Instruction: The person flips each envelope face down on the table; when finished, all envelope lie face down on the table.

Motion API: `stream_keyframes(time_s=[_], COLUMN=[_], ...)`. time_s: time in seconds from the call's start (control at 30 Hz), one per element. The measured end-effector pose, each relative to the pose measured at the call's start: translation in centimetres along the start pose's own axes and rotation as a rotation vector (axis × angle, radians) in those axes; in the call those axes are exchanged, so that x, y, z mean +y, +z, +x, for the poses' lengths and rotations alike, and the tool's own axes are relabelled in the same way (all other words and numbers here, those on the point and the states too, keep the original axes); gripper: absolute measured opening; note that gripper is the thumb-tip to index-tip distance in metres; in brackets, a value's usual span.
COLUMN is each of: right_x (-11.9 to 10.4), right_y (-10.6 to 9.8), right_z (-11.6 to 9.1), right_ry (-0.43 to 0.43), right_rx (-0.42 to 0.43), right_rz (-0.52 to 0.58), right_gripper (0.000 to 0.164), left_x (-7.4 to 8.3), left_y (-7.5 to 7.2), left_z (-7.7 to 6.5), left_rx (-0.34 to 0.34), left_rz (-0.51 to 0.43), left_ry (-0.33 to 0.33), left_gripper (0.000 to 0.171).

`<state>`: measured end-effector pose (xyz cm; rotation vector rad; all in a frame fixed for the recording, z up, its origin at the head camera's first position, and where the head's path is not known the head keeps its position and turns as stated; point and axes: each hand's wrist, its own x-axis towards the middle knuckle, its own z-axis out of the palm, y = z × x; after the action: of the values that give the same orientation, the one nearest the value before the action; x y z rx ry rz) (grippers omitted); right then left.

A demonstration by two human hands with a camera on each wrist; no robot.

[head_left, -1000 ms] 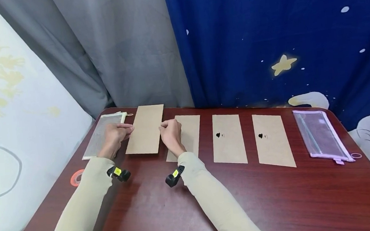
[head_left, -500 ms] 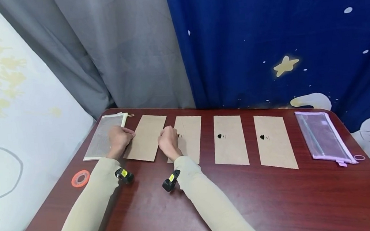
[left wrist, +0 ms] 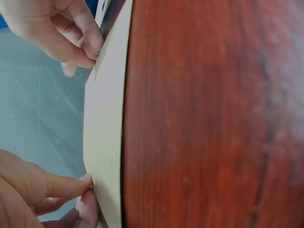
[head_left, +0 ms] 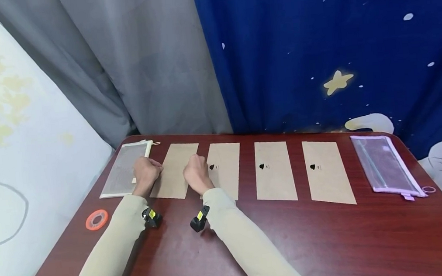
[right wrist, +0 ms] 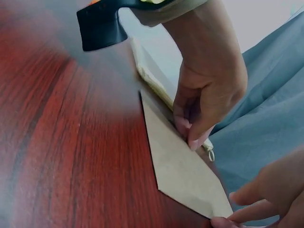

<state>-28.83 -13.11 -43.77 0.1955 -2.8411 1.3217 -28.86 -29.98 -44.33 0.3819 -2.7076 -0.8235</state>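
Note:
A thin brown kraft-paper notebook [head_left: 173,173], plain on its upper face, lies on the dark red table [head_left: 277,242]. My left hand [head_left: 147,173] pinches its left edge between thumb and fingers. At the opposite edge, my right hand [head_left: 197,173] pinches with thumb and fingertips, overlapping part of the neighbouring notebook [head_left: 225,168] in the head view. The left wrist view shows both hands at the held notebook [left wrist: 107,128]. In the right wrist view, the left hand [right wrist: 211,95] bends over the far edge. Beside it a pale mesh zip pouch [head_left: 118,177] is partly covered.
Two more kraft notebooks, one mid-table [head_left: 274,172] and one farther right [head_left: 328,172], carry a small black hat print. A lilac mesh pouch [head_left: 385,163] lies at the right end. An orange ring-shaped roll [head_left: 91,222] sits near the left edge. Curtains [head_left: 163,64] hang behind.
The notebook between my hands has come down from a raised position to lie on the table. Both hands have lowered with it, still at its edges.

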Motion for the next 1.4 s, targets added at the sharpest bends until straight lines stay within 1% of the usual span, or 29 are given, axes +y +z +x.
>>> stream_keyframes(time_s=[0.13, 0.23, 0.3, 0.37, 0.43, 0.47, 0.57, 0.63, 0.77, 0.83, 0.9, 1.1, 1.3, 1.4], right_x=[0.5, 0.9, 1.1, 1.3, 1.6, 1.7, 2.3, 3.0, 4.4, 5.1, 5.9, 8.2, 9.8, 10.2], right_y=[-0.3, -1.1, -2.0, -3.1, -4.2, -4.7, -6.1, -6.9, -8.7, -9.6, -10.4, -12.9, -14.1, -14.3], right_z=[-1.0, -1.7, -1.8, -1.8, -1.5, -1.4, -1.0, -0.8, -0.8, -1.0, -1.1, -1.3, -1.0, -0.9], right_ry=[-0.037, -0.051, -0.057, -0.044, -0.026, -0.011, 0.035, 0.066, 0.119, 0.144, 0.165, 0.244, 0.333, 0.382], right_rx=[0.025, 0.035, 0.046, 0.055, 0.047, 0.04, -0.006, -0.028, -0.037, -0.035, -0.046, -0.144, -0.169, -0.203], right_rz=[0.05, 0.121, 0.153, 0.179, 0.177, 0.168, 0.174, 0.177, 0.231, 0.264, 0.307, 0.502, 0.55, 0.606], right_gripper=[0.05, 0.053, 0.049, 0.036, 0.023, 0.02, 0.024, 0.025, 0.026, 0.027, 0.028, 0.036, 0.038, 0.039], left_x=[-0.5, -0.6, -0.2, 0.6, 1.8, 2.4, 4.6, 6.0, 8.4, 9.2, 9.8, 11.0, 11.1, 11.2], left_y=[0.3, 0.6, 0.7, 0.6, 0.4, 0.3, 0.1, 0.3, 1.2, 1.6, 1.9, 2.3, 2.4, 2.6], left_z=[-0.9, -1.6, -1.9, -2.0, -2.1, -2.1, -2.4, -2.6, -2.8, -2.8, -2.9, -2.9, -2.3, -2.1], left_rx=[0.011, 0.043, 0.055, 0.047, -0.01, -0.042, -0.164, -0.246, -0.428, -0.509, -0.564, -0.625, -0.654, -0.667], left_rz=[-0.004, 0.002, -0.005, -0.019, -0.049, -0.065, -0.134, -0.218, -0.437, -0.509, -0.54, -0.568, -0.514, -0.503], left_ry=[0.003, 0.013, 0.025, 0.027, 0.011, -0.002, -0.067, -0.122, -0.197, -0.22, -0.236, -0.303, -0.332, -0.337], left_gripper=[0.011, 0.011, 0.014, 0.017, 0.022, 0.024, 0.029, 0.031, 0.037, 0.041, 0.043, 0.046, 0.055, 0.056])
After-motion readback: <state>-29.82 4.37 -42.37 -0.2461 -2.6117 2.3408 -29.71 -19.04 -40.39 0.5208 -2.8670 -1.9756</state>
